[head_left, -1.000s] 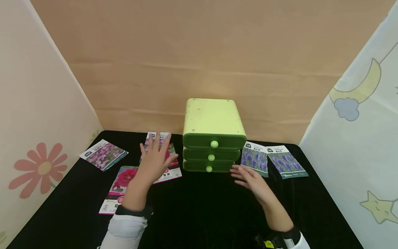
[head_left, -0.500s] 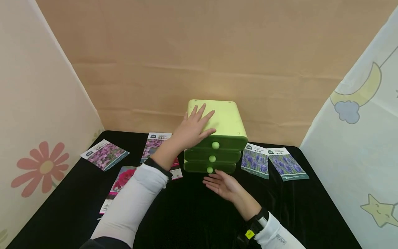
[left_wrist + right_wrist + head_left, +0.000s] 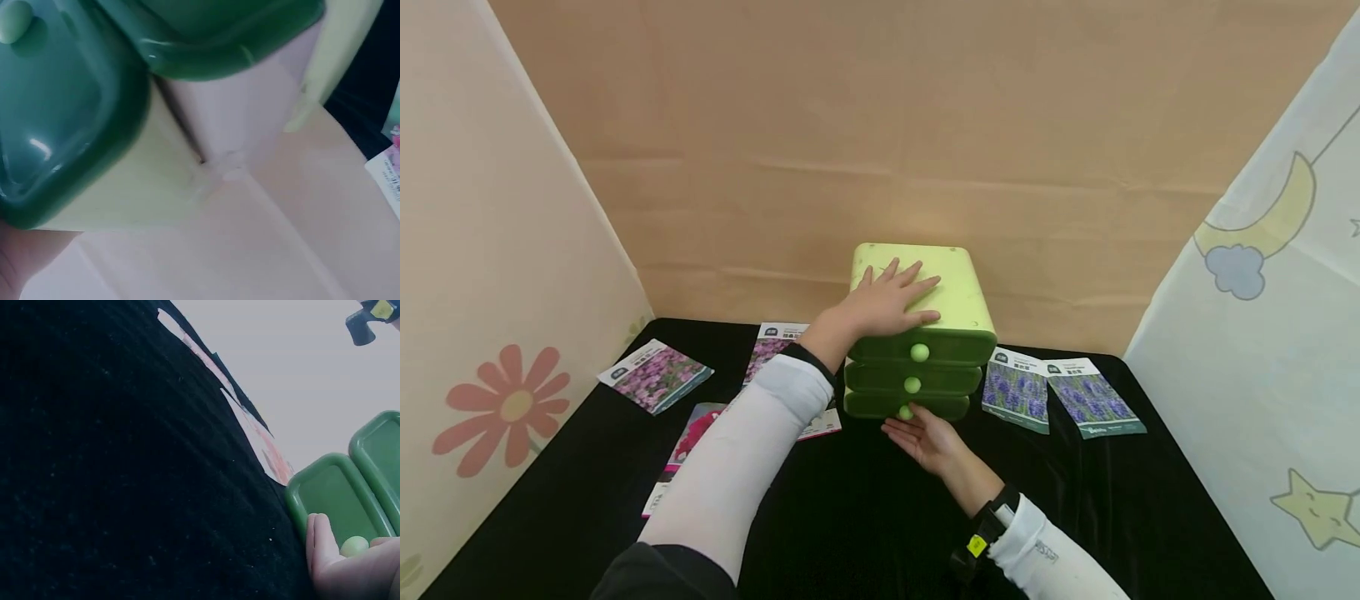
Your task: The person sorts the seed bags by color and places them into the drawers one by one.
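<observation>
A small green chest of drawers (image 3: 958, 283) stands at the table's back middle, with a pale top and three dark green drawer fronts, each with a round knob. My left hand (image 3: 887, 304) rests on its top, fingers straight and spread; the left wrist view shows the drawer fronts close up. Below, my right hand (image 3: 936, 446) is at the bottom drawer (image 3: 947, 407), palm turned up and fingers fairly straight. Its knob (image 3: 354, 545) sits between the fingers and thumb in the right wrist view. All the drawers look closed.
Pink-flower packets lie left: one at far left (image 3: 657, 377), one behind my left arm (image 3: 767, 346), one partly under my sleeve (image 3: 696, 429). Two purple-flower packets, one left (image 3: 1017, 392) and one right (image 3: 1093, 398), lie right of the chest. Black cloth (image 3: 850, 517) covers the table.
My left hand has moved right from above the pink packets onto the chest's top. My right hand has moved left to the bottom drawer's knob.
</observation>
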`<state>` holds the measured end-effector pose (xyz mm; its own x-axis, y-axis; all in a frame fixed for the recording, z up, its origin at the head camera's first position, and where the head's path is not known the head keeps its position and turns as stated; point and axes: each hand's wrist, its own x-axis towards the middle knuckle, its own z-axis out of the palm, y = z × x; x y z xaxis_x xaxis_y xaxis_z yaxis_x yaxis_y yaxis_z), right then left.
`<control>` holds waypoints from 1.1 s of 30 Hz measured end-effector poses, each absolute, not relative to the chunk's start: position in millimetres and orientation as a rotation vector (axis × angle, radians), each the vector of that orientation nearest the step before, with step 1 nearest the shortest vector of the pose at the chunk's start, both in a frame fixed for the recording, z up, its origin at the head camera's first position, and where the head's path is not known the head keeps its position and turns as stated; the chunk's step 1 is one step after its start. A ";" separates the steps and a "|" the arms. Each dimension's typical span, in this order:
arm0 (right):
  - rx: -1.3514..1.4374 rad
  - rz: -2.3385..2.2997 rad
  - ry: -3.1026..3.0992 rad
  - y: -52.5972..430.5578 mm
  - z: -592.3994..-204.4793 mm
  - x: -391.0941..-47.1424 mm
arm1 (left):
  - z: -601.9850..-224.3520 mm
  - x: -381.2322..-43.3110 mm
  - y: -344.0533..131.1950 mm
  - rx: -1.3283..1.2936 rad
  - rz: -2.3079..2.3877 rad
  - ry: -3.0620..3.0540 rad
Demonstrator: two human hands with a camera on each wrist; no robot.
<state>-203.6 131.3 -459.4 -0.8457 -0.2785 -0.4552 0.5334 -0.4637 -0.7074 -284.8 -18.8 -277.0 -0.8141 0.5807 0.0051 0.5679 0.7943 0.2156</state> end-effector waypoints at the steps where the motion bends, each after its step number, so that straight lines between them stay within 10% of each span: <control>1: 0.379 -2.314 1.268 130.7 -459.8 -204.4 | -277.0 -285.9 -19.0 0.935 0.307 2.910; 33: 0.363 -2.347 1.418 123.7 -462.7 -207.4 | -290.1 -258.7 -30.1 1.239 -0.180 3.008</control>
<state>-207.4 123.7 -462.7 -0.8969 -0.1814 -0.4033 0.4413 -0.4232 -0.7913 -258.7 -30.1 -290.1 -0.7051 0.7061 0.0650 0.6933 0.7057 -0.1460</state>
